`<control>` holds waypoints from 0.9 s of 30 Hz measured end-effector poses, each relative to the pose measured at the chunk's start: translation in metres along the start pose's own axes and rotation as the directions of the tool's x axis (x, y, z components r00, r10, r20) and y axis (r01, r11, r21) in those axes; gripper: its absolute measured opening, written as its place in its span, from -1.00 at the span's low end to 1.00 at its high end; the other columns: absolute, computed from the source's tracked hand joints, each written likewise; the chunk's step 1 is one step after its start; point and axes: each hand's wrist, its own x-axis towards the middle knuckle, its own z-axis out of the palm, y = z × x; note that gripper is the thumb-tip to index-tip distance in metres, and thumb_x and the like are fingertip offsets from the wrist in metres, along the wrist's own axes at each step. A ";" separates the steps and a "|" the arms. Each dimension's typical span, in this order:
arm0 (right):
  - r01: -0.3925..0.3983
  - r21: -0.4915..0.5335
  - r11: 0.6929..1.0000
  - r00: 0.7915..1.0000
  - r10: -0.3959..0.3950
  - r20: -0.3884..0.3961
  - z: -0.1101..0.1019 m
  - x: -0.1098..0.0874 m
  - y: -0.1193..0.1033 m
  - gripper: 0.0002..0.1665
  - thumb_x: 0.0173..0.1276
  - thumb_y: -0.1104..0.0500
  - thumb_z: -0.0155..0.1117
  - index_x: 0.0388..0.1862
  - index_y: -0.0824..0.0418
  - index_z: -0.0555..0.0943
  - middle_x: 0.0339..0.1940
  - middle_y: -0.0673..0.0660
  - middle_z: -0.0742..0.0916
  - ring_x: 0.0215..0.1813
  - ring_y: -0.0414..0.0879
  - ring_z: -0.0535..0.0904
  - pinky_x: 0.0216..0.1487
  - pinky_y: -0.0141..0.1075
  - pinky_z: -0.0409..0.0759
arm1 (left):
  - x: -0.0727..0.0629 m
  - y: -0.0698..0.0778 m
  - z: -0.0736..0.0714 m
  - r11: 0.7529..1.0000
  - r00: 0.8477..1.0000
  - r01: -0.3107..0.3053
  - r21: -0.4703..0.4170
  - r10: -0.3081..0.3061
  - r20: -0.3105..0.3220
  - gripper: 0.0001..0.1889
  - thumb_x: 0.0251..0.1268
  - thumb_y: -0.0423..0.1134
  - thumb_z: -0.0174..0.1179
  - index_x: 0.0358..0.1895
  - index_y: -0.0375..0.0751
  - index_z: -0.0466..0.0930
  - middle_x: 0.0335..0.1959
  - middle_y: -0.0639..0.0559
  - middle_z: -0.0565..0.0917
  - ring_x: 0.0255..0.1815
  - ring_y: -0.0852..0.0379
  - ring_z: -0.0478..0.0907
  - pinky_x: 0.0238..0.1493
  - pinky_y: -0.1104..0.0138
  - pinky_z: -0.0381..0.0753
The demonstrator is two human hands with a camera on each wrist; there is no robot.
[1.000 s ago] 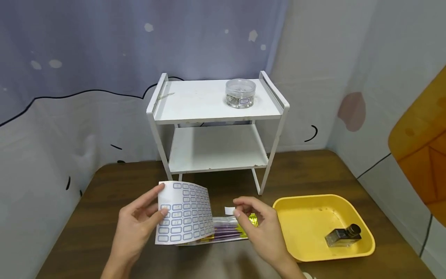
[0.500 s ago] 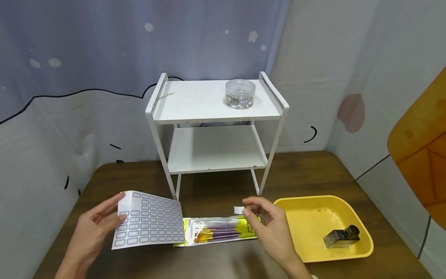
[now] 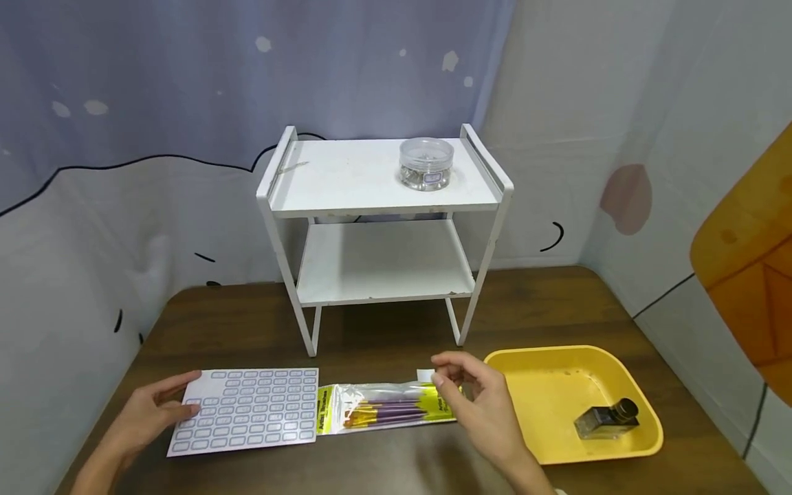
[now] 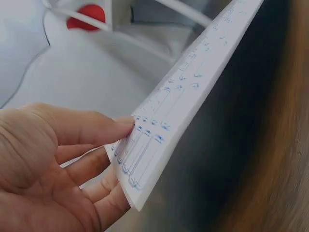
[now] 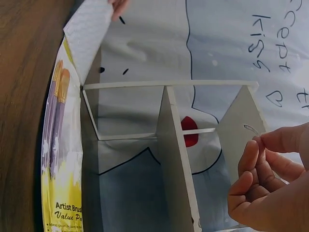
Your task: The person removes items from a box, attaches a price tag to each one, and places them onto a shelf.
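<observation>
My left hand (image 3: 144, 416) pinches the left edge of a white sheet of blue-framed sticker labels (image 3: 254, 409), low over the table. In the left wrist view the thumb lies on the printed face of the label sheet (image 4: 159, 116). My right hand (image 3: 482, 409) pinches a small white label (image 3: 425, 375) between thumb and fingertips. From the right wrist the small label (image 5: 250, 128) is seen nearly edge-on. Between the hands lies a clear and yellow pack of paintbrushes (image 3: 386, 409), with purple handles showing. The right hand hovers by its right end.
Behind stands a white two-tier shelf (image 3: 383, 265); a clear round jar (image 3: 427, 165) bearing a label sits on top. To the right is a yellow tray (image 3: 538, 412) holding a dark-capped glass bottle (image 3: 606, 421). The brown table (image 3: 526, 302) ends at a curtain.
My left hand has carried the label sheet left and lowered it flatter, uncovering the brush pack. The right hand has shifted slightly right, still pinching the small label.
</observation>
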 end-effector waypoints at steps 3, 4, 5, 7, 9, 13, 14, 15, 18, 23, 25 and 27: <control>-0.015 -0.012 1.000 1.000 0.015 0.000 0.000 0.000 0.001 -0.80 0.28 0.45 0.31 -0.14 0.29 0.69 -0.36 0.06 0.70 -0.31 -0.25 0.57 -0.26 -0.40 0.57 | 0.004 -0.010 -0.011 0.996 1.000 0.017 0.090 -0.017 0.003 -0.19 0.20 -0.35 0.36 0.45 -0.54 0.16 0.43 -0.67 0.12 -0.08 0.20 0.62 -0.20 0.38 0.65; -0.018 -0.012 1.000 1.000 0.018 0.001 0.000 -0.001 0.001 -0.80 0.28 0.45 0.31 -0.14 0.29 0.69 -0.36 0.06 0.70 -0.31 -0.25 0.57 -0.26 -0.39 0.57 | 0.005 -0.012 -0.013 0.994 1.000 0.024 0.106 -0.024 0.002 -0.19 0.18 -0.36 0.36 0.45 -0.54 0.16 0.43 -0.68 0.12 -0.07 0.17 0.62 -0.20 0.37 0.66; -0.021 -0.015 1.000 1.000 0.021 0.002 -0.001 -0.001 0.001 -0.80 0.28 0.45 0.31 -0.14 0.28 0.69 -0.36 0.05 0.70 -0.32 -0.25 0.57 -0.27 -0.39 0.56 | 0.007 -0.015 -0.016 0.991 1.000 0.030 0.127 -0.030 -0.002 -0.19 0.16 -0.37 0.37 0.44 -0.55 0.17 0.42 -0.67 0.13 -0.07 0.13 0.62 -0.20 0.35 0.66; -0.021 -0.018 1.000 1.000 0.021 0.001 -0.001 -0.002 0.002 -0.80 0.28 0.45 0.32 -0.14 0.29 0.69 -0.36 0.06 0.70 -0.32 -0.26 0.57 -0.29 -0.38 0.56 | 0.009 -0.019 -0.019 0.986 0.999 0.042 0.161 -0.041 -0.012 -0.18 0.13 -0.39 0.38 0.44 -0.55 0.18 0.42 -0.66 0.14 -0.09 0.09 0.62 -0.20 0.34 0.65; -0.016 -0.015 1.000 1.000 0.016 0.003 -0.002 -0.002 0.003 -0.80 0.28 0.45 0.31 -0.15 0.29 0.69 -0.37 0.07 0.70 -0.33 -0.26 0.56 -0.30 -0.37 0.57 | 0.010 -0.022 -0.019 0.984 0.999 0.051 0.169 -0.048 -0.019 -0.17 0.11 -0.41 0.38 0.44 -0.56 0.17 0.41 -0.67 0.14 -0.18 0.08 0.66 -0.23 0.30 0.68; -0.006 -0.004 1.000 1.000 0.006 0.011 -0.002 -0.003 0.005 -0.81 0.28 0.47 0.31 -0.15 0.31 0.69 -0.37 0.09 0.70 -0.33 -0.26 0.57 -0.29 -0.37 0.59 | 0.010 -0.026 -0.020 0.984 0.998 0.042 0.175 -0.034 -0.050 -0.18 0.11 -0.42 0.39 0.42 -0.59 0.17 0.33 -0.67 0.30 -0.27 0.11 0.72 -0.27 0.29 0.71; -0.003 -0.002 1.000 1.000 0.003 0.012 -0.002 -0.003 0.005 -0.80 0.28 0.47 0.30 -0.15 0.32 0.68 -0.37 0.09 0.70 -0.33 -0.26 0.57 -0.29 -0.37 0.59 | 0.011 -0.027 -0.021 0.982 0.998 0.028 0.187 -0.016 -0.067 -0.18 0.10 -0.42 0.40 0.40 -0.60 0.19 0.32 -0.67 0.31 -0.23 0.06 0.74 -0.28 0.31 0.71; -0.003 -0.004 1.000 1.000 0.003 0.014 -0.003 -0.003 0.006 -0.81 0.28 0.47 0.30 -0.15 0.32 0.68 -0.37 0.09 0.70 -0.33 -0.26 0.57 -0.29 -0.37 0.59 | 0.012 -0.027 -0.020 0.976 0.996 0.003 0.217 0.017 -0.089 -0.20 0.08 -0.42 0.41 0.37 -0.62 0.22 0.29 -0.68 0.34 -0.20 -0.03 0.75 -0.27 0.27 0.72; -0.007 -0.007 1.000 1.000 0.007 0.017 -0.003 -0.004 0.007 -0.81 0.29 0.46 0.30 -0.14 0.32 0.68 -0.36 0.09 0.70 -0.32 -0.26 0.57 -0.27 -0.38 0.58 | 0.014 -0.020 -0.017 0.942 0.985 -0.040 0.334 0.093 -0.144 -0.26 0.09 -0.39 0.41 0.33 -0.61 0.31 0.29 -0.68 0.33 -0.06 -0.34 0.69 -0.19 0.10 0.73; -0.022 -0.007 1.000 1.000 0.022 0.018 -0.004 -0.006 0.010 -0.81 0.30 0.45 0.30 -0.13 0.32 0.68 -0.36 0.08 0.70 -0.31 -0.26 0.57 -0.25 -0.40 0.57 | 0.012 0.011 0.017 0.881 0.930 -0.181 0.438 0.297 -0.214 -0.42 0.13 -0.42 0.38 0.25 -0.48 0.47 0.27 -0.60 0.42 0.16 -0.59 0.45 -0.05 -0.26 0.59; -0.029 -0.010 1.000 0.999 0.029 0.020 -0.003 -0.006 0.012 -0.82 0.30 0.44 0.30 -0.13 0.31 0.68 -0.36 0.08 0.69 -0.31 -0.26 0.57 -0.26 -0.40 0.57 | 0.010 0.027 0.038 0.856 0.887 -0.280 0.435 0.404 -0.224 -0.48 0.11 -0.47 0.38 0.20 -0.44 0.54 0.25 -0.52 0.48 0.19 -0.56 0.44 -0.01 -0.29 0.55; -0.038 -0.017 0.999 0.999 0.039 0.020 -0.002 -0.007 0.014 -0.82 0.29 0.43 0.31 -0.14 0.31 0.68 -0.36 0.07 0.69 -0.32 -0.27 0.57 -0.27 -0.40 0.57 | 0.009 0.044 0.060 0.823 0.842 -0.374 0.428 0.495 -0.216 -0.52 0.08 -0.50 0.38 0.16 -0.40 0.60 0.23 -0.44 0.54 0.20 -0.52 0.46 0.04 -0.30 0.52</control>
